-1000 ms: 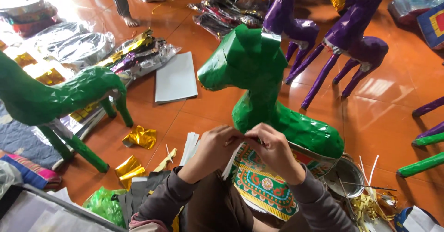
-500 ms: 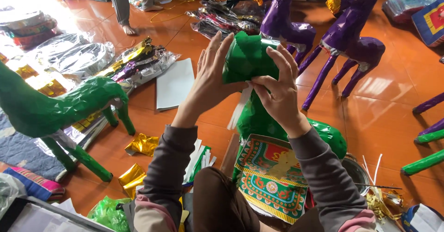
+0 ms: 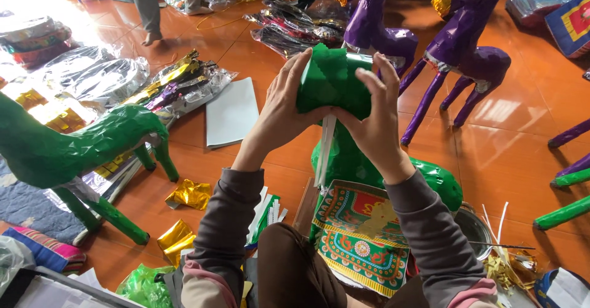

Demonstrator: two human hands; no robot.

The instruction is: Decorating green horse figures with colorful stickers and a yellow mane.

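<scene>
Orange floor tiles [image 3: 510, 160] run under everything, littered with paper craft. At far left a green paper horse [image 3: 67, 148] stands on its legs, with crumpled gold foil [image 3: 190, 194] on the tiles just beside its feet and clear plastic bags [image 3: 92, 77] behind it. Further right a pale grey sheet [image 3: 230, 113] lies flat, next to a heap of shiny wrappers [image 3: 178, 84]. In the middle the person's left hand [image 3: 283, 108] is spread wide, palm and fingers pressed flat against the left side of a green horse head [image 3: 332, 81], thumb underneath. That head is raised in front of the camera, above its green body [image 3: 430, 179], which rests near the person's lap; a thin white strip [image 3: 326, 151] hangs down from below the head. The right hand [image 3: 375, 114] cups the head's right side, fingers curled over the top edge and thumb tucked beneath, so both hands clamp it between them. Across the body lies a patterned red, green and gold cloth [image 3: 359, 234]. Behind the hands stand two purple horses [image 3: 458, 53], and at far right green legs [image 3: 562, 213] and a metal bowl [image 3: 473, 228] sit on the tiles.
</scene>
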